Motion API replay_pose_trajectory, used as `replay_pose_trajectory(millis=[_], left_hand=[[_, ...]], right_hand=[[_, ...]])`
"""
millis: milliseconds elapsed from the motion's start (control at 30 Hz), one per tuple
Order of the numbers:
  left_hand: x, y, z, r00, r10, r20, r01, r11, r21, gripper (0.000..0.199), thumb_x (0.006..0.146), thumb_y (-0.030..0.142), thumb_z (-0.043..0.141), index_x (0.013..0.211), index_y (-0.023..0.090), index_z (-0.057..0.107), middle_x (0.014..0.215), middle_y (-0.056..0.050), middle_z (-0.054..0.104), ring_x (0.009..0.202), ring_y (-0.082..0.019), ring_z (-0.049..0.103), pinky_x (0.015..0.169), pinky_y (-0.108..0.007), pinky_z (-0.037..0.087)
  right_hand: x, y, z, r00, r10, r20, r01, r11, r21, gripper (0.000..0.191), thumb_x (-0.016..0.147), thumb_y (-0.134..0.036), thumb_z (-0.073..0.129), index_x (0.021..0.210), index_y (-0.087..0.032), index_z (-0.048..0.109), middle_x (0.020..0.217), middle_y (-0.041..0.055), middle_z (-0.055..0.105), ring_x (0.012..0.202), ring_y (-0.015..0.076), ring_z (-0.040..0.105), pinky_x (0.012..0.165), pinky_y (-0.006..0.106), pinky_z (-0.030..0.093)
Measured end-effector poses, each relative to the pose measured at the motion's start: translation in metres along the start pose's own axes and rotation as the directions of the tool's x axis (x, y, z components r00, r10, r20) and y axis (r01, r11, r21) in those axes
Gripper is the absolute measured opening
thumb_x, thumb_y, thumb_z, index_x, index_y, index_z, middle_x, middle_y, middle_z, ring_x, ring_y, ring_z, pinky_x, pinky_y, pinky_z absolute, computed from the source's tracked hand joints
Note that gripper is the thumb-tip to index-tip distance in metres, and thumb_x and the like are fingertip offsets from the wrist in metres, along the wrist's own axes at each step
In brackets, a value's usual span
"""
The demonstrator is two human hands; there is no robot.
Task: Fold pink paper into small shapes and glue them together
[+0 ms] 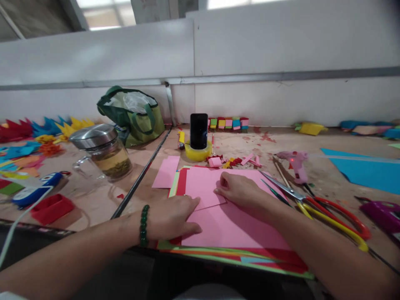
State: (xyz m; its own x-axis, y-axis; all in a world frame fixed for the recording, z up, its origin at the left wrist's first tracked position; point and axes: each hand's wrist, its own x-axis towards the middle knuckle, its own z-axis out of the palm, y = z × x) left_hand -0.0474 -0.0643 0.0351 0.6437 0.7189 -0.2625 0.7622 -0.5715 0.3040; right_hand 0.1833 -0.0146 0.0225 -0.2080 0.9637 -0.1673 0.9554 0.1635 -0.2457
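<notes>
A smaller pink paper piece (204, 183) lies on a larger pink sheet (231, 233), on top of a stack of coloured paper (181, 185). My left hand (175, 216), with a green bead bracelet (144, 225) at the wrist, rests on the small piece's left side, its thumb and index finger apart. On the other side, my right hand (239, 189) is closed, with curled fingertips touching the small piece near its right edge. Whatever may be between those fingertips is hidden. Scissors (300, 198) with red and yellow handles lie beside my right forearm.
Behind the stack, a phone (198, 131) stands in a yellow tape roll (198, 152) near paper scraps (234, 161). A pink glue gun (295, 164) lies right. On the left are a glass tea mug (109, 156), a green bag (137, 121) and a red paper ring (52, 209).
</notes>
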Motion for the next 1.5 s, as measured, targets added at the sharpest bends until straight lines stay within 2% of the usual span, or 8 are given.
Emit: replay_pose_trajectory(millis=[267, 500, 667, 867, 967, 1100, 1367, 1500], left_hand=[[-0.006, -0.015, -0.016, 0.999, -0.05, -0.016, 0.05, 0.998, -0.027, 0.035, 0.082, 0.049, 0.058, 0.102, 0.023, 0.067, 0.075, -0.002, 0.067, 0.066, -0.018, 0.058, 0.055, -0.025, 0.034], [0.003, -0.019, -0.021, 0.994, 0.098, -0.048, -0.096, 0.995, 0.039, 0.037, 0.088, 0.044, 0.053, 0.12, 0.028, 0.062, 0.087, -0.003, 0.069, 0.075, -0.02, 0.062, 0.058, -0.025, 0.034], [-0.014, -0.025, -0.013, 0.996, 0.047, -0.079, -0.035, 0.988, 0.154, 0.04, 0.088, 0.052, 0.05, 0.118, 0.028, 0.062, 0.085, -0.005, 0.069, 0.076, -0.023, 0.062, 0.063, -0.028, 0.038], [-0.023, -0.019, -0.006, 0.96, 0.001, -0.279, 0.052, 0.982, 0.18, 0.036, 0.095, 0.038, 0.039, 0.095, 0.018, 0.069, 0.088, -0.009, 0.063, 0.084, -0.023, 0.058, 0.074, -0.033, 0.044], [-0.018, -0.011, 0.002, 0.916, 0.159, -0.368, -0.106, 0.981, 0.161, 0.033, 0.096, 0.03, 0.039, 0.117, 0.016, 0.06, 0.113, -0.012, 0.06, 0.103, -0.025, 0.054, 0.09, -0.036, 0.043], [-0.011, -0.006, 0.011, 0.911, 0.316, -0.265, -0.275, 0.944, 0.182, 0.028, 0.096, 0.027, 0.039, 0.113, 0.018, 0.06, 0.109, -0.011, 0.062, 0.098, -0.024, 0.054, 0.088, -0.037, 0.043], [0.001, -0.022, 0.004, 0.912, 0.216, -0.347, -0.202, 0.976, 0.078, 0.02, 0.089, 0.023, 0.053, 0.104, 0.021, 0.066, 0.122, -0.013, 0.057, 0.11, -0.027, 0.053, 0.094, -0.042, 0.041], [0.02, -0.034, -0.018, 0.877, 0.022, -0.479, -0.163, 0.953, -0.255, 0.062, 0.075, 0.033, 0.07, 0.132, 0.019, 0.049, 0.13, -0.014, 0.052, 0.118, -0.027, 0.049, 0.1, -0.043, 0.041]], right_hand=[[0.0, 0.0, 0.0, 1.0, -0.013, 0.004, 0.013, 1.0, -0.003, 0.029, 0.083, -0.05, 0.056, 0.087, -0.021, 0.057, 0.087, 0.0066, 0.069, 0.078, 0.0235, 0.062, 0.057, 0.027, 0.032], [-0.002, -0.001, -0.002, 1.0, -0.006, 0.006, 0.006, 1.0, 0.002, 0.029, 0.083, -0.051, 0.054, 0.085, -0.022, 0.056, 0.084, 0.0053, 0.069, 0.076, 0.0233, 0.061, 0.057, 0.027, 0.032], [-0.002, 0.001, -0.002, 1.0, 0.011, 0.007, -0.011, 1.0, 0.014, 0.029, 0.082, -0.051, 0.056, 0.085, -0.022, 0.057, 0.084, 0.0055, 0.069, 0.075, 0.0229, 0.061, 0.058, 0.027, 0.032], [0.001, 0.002, 0.002, 1.0, -0.023, -0.013, 0.023, 1.0, 0.019, 0.029, 0.082, -0.05, 0.057, 0.083, -0.021, 0.058, 0.082, 0.0053, 0.068, 0.072, 0.0215, 0.06, 0.057, 0.027, 0.031], [0.0, 0.002, 0.006, 0.996, -0.079, -0.048, 0.082, 0.995, 0.061, 0.024, 0.084, -0.045, 0.055, 0.081, -0.021, 0.058, 0.078, 0.0037, 0.068, 0.068, 0.0188, 0.058, 0.057, 0.027, 0.033], [0.0, 0.004, 0.008, 0.958, -0.266, -0.107, 0.282, 0.94, 0.193, 0.018, 0.085, -0.035, 0.055, 0.083, -0.02, 0.063, 0.083, 0.0034, 0.066, 0.072, 0.0164, 0.057, 0.064, 0.027, 0.039], [-0.005, 0.003, -0.002, 0.951, -0.272, 0.149, 0.194, 0.897, 0.397, 0.016, 0.068, -0.021, 0.062, 0.084, -0.017, 0.063, 0.066, -0.0029, 0.059, 0.057, 0.0117, 0.049, 0.053, 0.022, 0.037], [-0.01, 0.002, -0.004, 0.944, -0.283, 0.17, 0.192, 0.89, 0.413, 0.009, 0.072, -0.022, 0.058, 0.064, -0.017, 0.058, 0.059, -0.0021, 0.057, 0.055, 0.0117, 0.047, 0.053, 0.023, 0.036]])
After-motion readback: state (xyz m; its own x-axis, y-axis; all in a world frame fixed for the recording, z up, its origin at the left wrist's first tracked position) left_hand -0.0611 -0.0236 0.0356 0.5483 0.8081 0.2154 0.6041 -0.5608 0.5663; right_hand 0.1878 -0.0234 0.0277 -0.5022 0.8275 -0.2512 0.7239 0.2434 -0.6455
